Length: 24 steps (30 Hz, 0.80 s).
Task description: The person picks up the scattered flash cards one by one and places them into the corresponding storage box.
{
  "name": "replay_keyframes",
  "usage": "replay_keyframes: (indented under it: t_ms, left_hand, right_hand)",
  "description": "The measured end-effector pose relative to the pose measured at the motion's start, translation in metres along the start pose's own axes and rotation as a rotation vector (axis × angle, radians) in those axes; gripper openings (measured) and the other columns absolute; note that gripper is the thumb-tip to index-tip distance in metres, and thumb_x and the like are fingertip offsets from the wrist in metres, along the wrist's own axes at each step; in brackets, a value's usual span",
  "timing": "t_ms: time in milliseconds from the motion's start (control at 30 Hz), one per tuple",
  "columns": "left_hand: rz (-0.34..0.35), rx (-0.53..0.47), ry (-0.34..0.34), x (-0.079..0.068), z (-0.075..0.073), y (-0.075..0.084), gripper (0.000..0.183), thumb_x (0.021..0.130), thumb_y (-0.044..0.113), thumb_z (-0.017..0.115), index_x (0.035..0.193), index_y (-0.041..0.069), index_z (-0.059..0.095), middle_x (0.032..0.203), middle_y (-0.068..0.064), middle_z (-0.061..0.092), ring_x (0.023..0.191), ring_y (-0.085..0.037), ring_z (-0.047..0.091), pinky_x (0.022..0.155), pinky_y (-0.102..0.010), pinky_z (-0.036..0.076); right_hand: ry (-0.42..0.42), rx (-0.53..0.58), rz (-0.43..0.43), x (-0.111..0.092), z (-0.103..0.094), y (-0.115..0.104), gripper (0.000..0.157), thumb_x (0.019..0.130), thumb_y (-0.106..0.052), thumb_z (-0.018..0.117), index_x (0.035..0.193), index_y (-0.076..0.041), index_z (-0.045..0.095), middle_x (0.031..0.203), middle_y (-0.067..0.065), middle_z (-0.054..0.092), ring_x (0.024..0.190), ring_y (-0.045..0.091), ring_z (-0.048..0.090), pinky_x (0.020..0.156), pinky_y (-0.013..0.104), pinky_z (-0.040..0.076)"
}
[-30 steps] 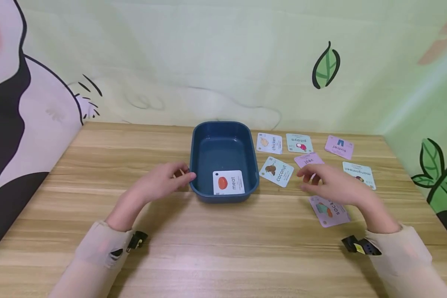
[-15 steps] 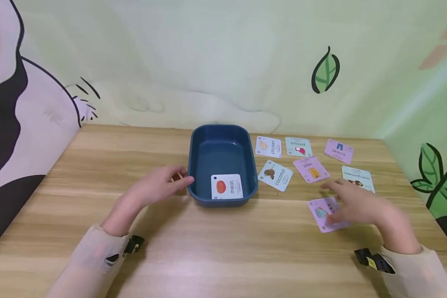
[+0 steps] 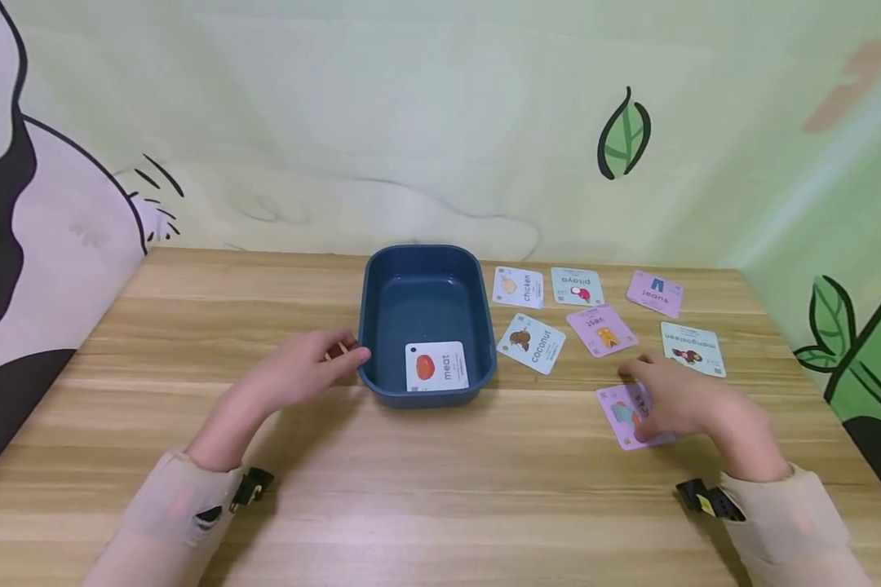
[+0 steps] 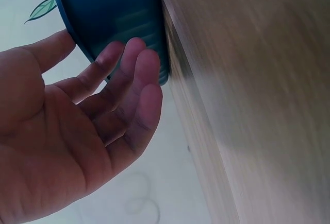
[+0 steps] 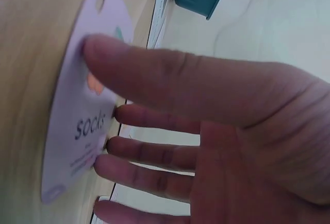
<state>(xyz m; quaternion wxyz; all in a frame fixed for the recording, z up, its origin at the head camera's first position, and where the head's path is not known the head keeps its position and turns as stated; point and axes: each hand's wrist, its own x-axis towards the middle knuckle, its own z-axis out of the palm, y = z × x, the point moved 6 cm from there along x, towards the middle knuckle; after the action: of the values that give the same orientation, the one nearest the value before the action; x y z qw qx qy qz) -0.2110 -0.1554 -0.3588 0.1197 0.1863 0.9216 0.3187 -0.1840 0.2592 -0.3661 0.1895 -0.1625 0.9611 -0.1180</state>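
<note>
In the head view my left hand (image 3: 301, 371) is at the left side of a dark blue plastic bin (image 3: 429, 400). Its thumb touches the rim, while the other fingers curve loosely by the outer wall (image 4: 118, 7). Inside the bin a "meat" card (image 3: 451, 368) leans near the front. On the right, my right hand (image 3: 693, 399) is over a purple "socks" card (image 3: 618, 417), partly covering it. The right wrist view shows the thumb pressing on the face of this card, with the fingertips at its far edge.
More picture cards lie right of the bin: chicken (image 3: 518, 288), pitaya (image 3: 577, 287), coconut (image 3: 532, 343), vest (image 3: 602, 330), jeans (image 3: 654, 293) and mangosteen (image 3: 693, 349). A printed cloth wall (image 3: 323, 122) stands behind the wooden table (image 3: 426, 489).
My right hand has moved from above the vest card toward me and right, down onto the socks card, uncovering the vest card. My left hand stays at the bin's rim.
</note>
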Motion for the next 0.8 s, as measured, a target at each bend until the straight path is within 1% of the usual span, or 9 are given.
replay_keyframes:
  t_ms: [167,267,367,433,567,667,800]
  left_hand:
    - [-0.008,-0.007,-0.009,-0.0011,-0.0007,-0.0021,0.031,0.098,0.043,0.053,0.094,0.013,0.063,0.083,-0.004,0.065,0.073,-0.018,0.057,0.064,-0.033,0.049]
    - [-0.014,-0.01,-0.01,-0.0033,-0.0008,-0.0034,0.03,0.097,0.042,0.055,0.096,0.013,0.063,0.084,-0.005,0.065,0.073,-0.019,0.058,0.064,-0.033,0.049]
    - [-0.014,-0.012,-0.013,-0.0041,-0.0004,-0.0031,0.032,0.096,0.043,0.055,0.098,0.012,0.063,0.085,-0.006,0.064,0.074,-0.019,0.057,0.064,-0.033,0.049]
    - [-0.012,-0.01,-0.012,-0.0038,-0.0002,-0.0022,0.034,0.096,0.046,0.055,0.098,0.013,0.063,0.085,-0.006,0.064,0.074,-0.019,0.057,0.064,-0.033,0.049]
    - [-0.019,-0.033,-0.02,-0.0026,0.0006,-0.0018,0.033,0.097,0.045,0.054,0.098,0.013,0.063,0.084,-0.005,0.065,0.074,-0.021,0.058,0.064,-0.033,0.049]
    - [-0.021,-0.043,-0.027,-0.0016,0.0012,-0.0021,0.032,0.098,0.044,0.053,0.098,0.013,0.063,0.083,-0.005,0.065,0.074,-0.022,0.059,0.064,-0.034,0.05]
    - [-0.023,-0.049,-0.028,0.0005,0.0009,-0.0026,0.034,0.097,0.046,0.052,0.098,0.014,0.063,0.083,-0.004,0.065,0.075,-0.022,0.06,0.064,-0.033,0.05]
  right_hand:
    - [0.016,-0.008,-0.002,0.0047,0.0033,0.0025,0.075,0.062,-0.018,0.089,0.124,0.004,0.054,0.119,0.022,0.05,0.093,0.031,0.052,0.082,0.049,0.047]
    - [0.028,0.0,-0.007,0.007,0.0054,0.0022,0.074,0.063,-0.019,0.089,0.123,0.004,0.054,0.119,0.022,0.05,0.095,0.031,0.052,0.085,0.05,0.047]
    - [0.029,0.008,0.008,0.0073,0.0062,0.0032,0.073,0.063,-0.02,0.089,0.123,0.005,0.054,0.12,0.022,0.05,0.096,0.031,0.052,0.086,0.051,0.047]
    - [0.035,0.004,0.019,0.0072,0.0053,0.0042,0.071,0.064,-0.021,0.089,0.121,0.004,0.055,0.118,0.021,0.051,0.095,0.03,0.052,0.085,0.05,0.047]
    - [0.049,-0.013,0.03,0.008,0.002,0.0059,0.066,0.067,-0.025,0.087,0.117,0.005,0.056,0.114,0.018,0.053,0.093,0.028,0.052,0.083,0.047,0.048]
    - [0.064,-0.03,0.031,0.0089,-0.0005,0.0067,0.065,0.069,-0.03,0.085,0.116,0.006,0.057,0.111,0.016,0.054,0.09,0.026,0.053,0.081,0.045,0.048]
    - [0.085,-0.041,0.028,0.0104,-0.0026,0.008,0.066,0.071,-0.034,0.084,0.114,0.007,0.056,0.108,0.017,0.054,0.086,0.025,0.053,0.077,0.043,0.049]
